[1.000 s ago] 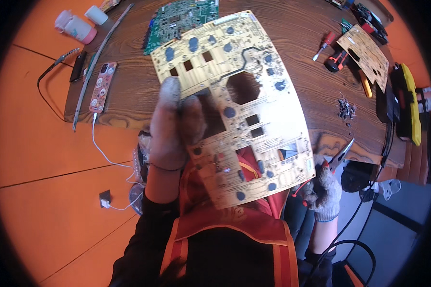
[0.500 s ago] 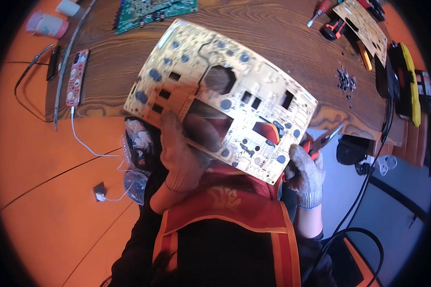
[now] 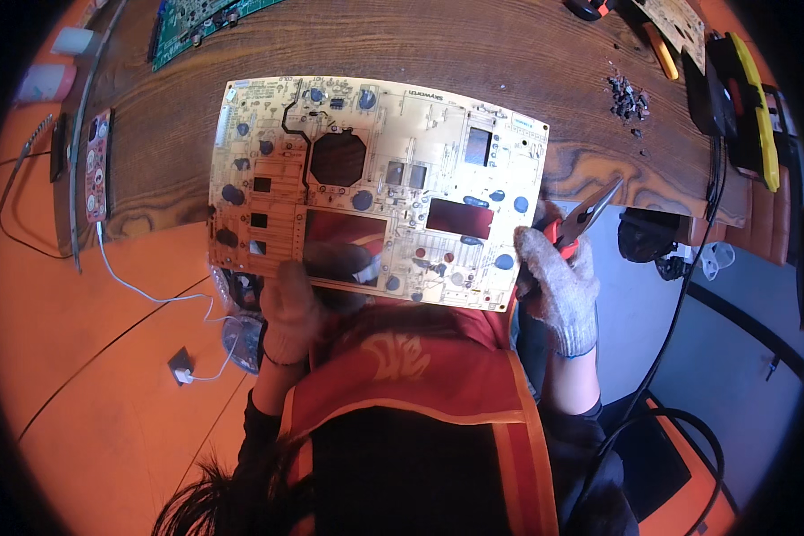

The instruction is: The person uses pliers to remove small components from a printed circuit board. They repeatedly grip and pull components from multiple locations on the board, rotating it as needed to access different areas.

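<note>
A tan circuit board (image 3: pixel 380 183) with rectangular cutouts, an octagonal hole and dark round blobs is held above my lap, nearly level from left to right. My gloved left hand (image 3: pixel 292 308) grips its lower left edge, and some of the fingers show through a large cutout. At the lower right corner my gloved right hand (image 3: pixel 558 295) holds the board's edge. That same hand also holds red-handled pliers (image 3: pixel 591 216), their metal jaws pointing up and to the right, away from the board. The fingers behind the board are partly hidden.
On the wooden table (image 3: pixel 420 54) lie a green circuit board (image 3: pixel 210 27), a second tan board (image 3: pixel 674 31), a yellow-orange handle (image 3: pixel 661 52) and a heap of small dark parts (image 3: pixel 629 98). A red power strip (image 3: pixel 97 170) is at left; a yellow-edged case (image 3: pixel 759 116) at right.
The circuit board has turned counterclockwise from a strong tilt to nearly level and shifted left. My left hand has moved down and left with it. The view of the table has shifted too.
</note>
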`<action>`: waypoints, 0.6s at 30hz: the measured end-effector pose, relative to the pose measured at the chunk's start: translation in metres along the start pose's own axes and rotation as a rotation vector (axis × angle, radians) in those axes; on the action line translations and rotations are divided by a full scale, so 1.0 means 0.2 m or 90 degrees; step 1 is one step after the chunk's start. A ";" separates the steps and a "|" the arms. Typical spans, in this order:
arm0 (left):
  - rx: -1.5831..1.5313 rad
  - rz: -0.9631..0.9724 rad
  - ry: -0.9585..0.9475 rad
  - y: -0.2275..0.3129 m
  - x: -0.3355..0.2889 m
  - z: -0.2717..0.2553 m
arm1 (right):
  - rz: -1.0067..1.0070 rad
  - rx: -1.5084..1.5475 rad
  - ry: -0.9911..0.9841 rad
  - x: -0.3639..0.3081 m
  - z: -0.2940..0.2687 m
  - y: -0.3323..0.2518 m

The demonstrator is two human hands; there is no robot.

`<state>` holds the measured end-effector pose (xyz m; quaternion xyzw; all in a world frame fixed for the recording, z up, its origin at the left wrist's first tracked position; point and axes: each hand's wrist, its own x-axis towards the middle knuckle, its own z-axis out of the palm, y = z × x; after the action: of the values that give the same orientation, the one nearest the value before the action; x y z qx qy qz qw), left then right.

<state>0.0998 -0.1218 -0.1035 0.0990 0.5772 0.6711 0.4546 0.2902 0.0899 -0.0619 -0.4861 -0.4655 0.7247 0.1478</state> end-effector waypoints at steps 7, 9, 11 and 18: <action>-0.342 -0.144 -0.241 -0.19 0.05 -0.09 | -0.001 0.126 0.137 -0.01 0.01 0.06; -0.470 -0.252 -0.087 -0.19 0.00 -0.04 | 0.008 0.217 0.116 -0.02 0.00 0.05; -0.282 -0.134 -0.047 -0.15 -0.01 0.01 | 0.013 0.233 0.156 -0.03 0.00 0.04; 0.270 -0.004 -0.223 0.18 0.04 0.03 | 0.005 0.162 0.139 -0.03 -0.04 0.03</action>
<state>0.0814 -0.1099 -0.0728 0.3052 0.6177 0.5064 0.5185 0.3015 0.0873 -0.0652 -0.5415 -0.3493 0.7210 0.2549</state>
